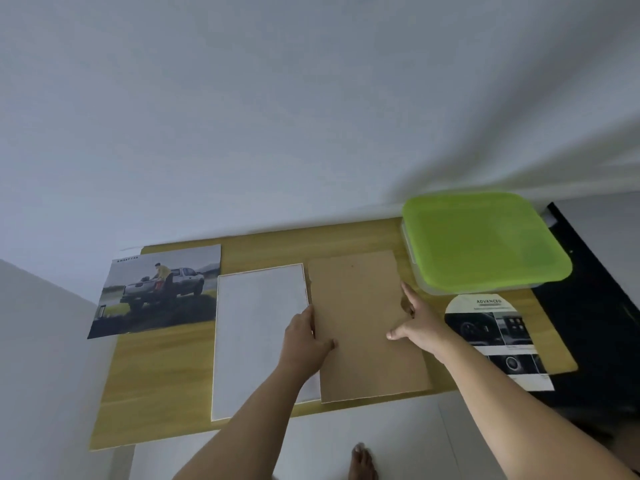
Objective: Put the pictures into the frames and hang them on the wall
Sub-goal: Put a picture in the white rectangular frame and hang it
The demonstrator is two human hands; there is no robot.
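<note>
A brown backing board (363, 306) lies on the wooden table (166, 375), right of a white frame (256, 334) that lies flat. My left hand (304, 337) grips the board's left edge, thumb on top. My right hand (419, 323) holds its right edge, thumb spread across the brown face. A picture of a pickup truck (156, 292) lies at the table's left end, hanging over the edge. A second printed picture (498, 337) with a rounded top and the word ADVANCED lies to the right of the board.
A clear box with a green lid (485, 240) stands at the back right of the table. A black surface (602, 323) lies beyond the table's right end. A plain white wall (277, 116) rises behind. My bare foot (362, 462) shows on the pale floor below.
</note>
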